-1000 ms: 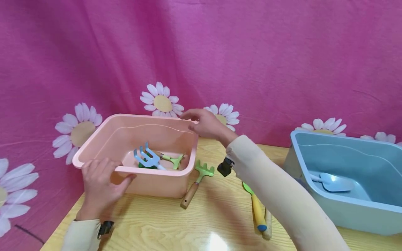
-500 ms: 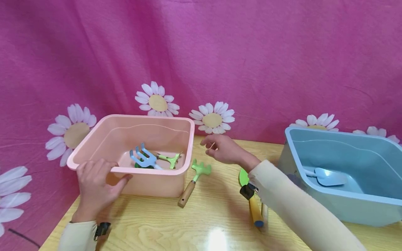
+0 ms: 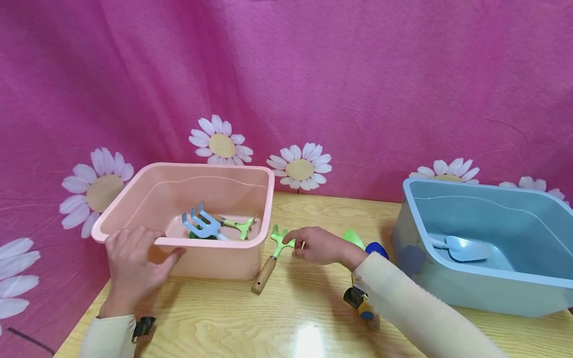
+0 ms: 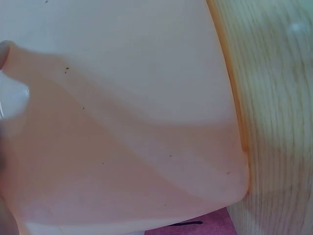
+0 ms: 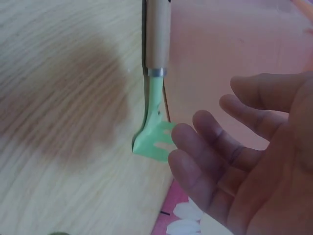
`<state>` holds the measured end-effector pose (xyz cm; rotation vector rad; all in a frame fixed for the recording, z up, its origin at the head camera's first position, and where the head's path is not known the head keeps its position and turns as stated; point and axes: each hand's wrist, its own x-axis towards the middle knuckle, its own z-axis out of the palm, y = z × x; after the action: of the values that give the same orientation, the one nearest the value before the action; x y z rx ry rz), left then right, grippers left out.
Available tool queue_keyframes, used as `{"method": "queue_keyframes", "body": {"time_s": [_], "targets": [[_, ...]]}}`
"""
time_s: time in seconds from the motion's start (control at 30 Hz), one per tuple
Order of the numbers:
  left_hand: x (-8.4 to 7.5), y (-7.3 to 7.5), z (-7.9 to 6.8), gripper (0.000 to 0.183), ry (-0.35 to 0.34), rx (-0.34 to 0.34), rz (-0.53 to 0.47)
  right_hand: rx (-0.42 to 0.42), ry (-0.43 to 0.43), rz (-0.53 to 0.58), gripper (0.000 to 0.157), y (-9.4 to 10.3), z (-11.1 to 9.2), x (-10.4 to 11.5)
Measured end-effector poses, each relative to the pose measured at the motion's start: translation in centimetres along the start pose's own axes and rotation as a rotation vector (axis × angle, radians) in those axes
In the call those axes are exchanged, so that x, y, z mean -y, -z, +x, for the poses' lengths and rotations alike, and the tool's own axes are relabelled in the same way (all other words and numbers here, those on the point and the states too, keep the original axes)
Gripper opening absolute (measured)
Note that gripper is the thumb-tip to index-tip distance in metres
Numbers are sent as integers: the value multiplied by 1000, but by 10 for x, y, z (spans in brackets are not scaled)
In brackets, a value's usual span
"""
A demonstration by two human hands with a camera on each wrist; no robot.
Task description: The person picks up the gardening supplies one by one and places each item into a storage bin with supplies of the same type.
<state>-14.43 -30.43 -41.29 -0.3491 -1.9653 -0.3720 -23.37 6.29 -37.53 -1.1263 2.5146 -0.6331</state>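
My left hand (image 3: 134, 268) grips the near rim of a pink plastic bin (image 3: 219, 261), fingers over the edge and thumb outside. In the left wrist view, the bin's pale side wall (image 4: 146, 88) fills most of the picture. Just right of the bin lies a green hand rake (image 3: 267, 272) with a wooden handle, tines pointing away. My right hand (image 3: 319, 245) hovers at those tines, holding nothing. The right wrist view has its loosely bent fingers (image 5: 188, 171) overlapping the rake's green head (image 5: 151, 142). Inside the bin are a blue hand fork (image 3: 207, 229) and a smaller green rake (image 3: 241, 227).
A blue bin (image 3: 474, 288) stands at the right with a light-blue scoop (image 3: 467, 248) inside. Between the bins, partly behind my right wrist, lie a green-bladed tool (image 3: 353, 237) and a dark-blue one (image 3: 377, 248). A pink flowered cloth (image 3: 358, 99) hangs behind the wooden table (image 3: 250, 323).
My right hand has left the pink bin's far right corner, moved right and toward me, then come down beside the green rake. The left hand keeps its grip on the rim.
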Motion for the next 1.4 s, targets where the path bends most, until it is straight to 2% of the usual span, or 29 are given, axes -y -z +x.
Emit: {"method": "queue_keyframes", "body": {"time_s": [0.13,0.3,0.5,0.67,0.93,1.2,1.4], "targets": [[-1,2,0,62,3,2,1,24,2,-3,33,-5,1,4],[-2,2,0,62,10,24,-11,28,-54,-6,34,-16,3,8],[1,-2,4,64,10,33,-29,-48,-82,9,33,-27,3,7],[0,-3,2,66,30,57,-23,-59,-120,54,34,-31,-3,2],[-2,5,3,69,47,98,8,-49,-111,83,33,-37,-5,1],[-7,8,-1,69,75,85,-7,-6,-107,84,33,-43,-9,2],[-6,6,4,70,71,78,-21,-15,-115,68,33,-42,-10,1]]}}
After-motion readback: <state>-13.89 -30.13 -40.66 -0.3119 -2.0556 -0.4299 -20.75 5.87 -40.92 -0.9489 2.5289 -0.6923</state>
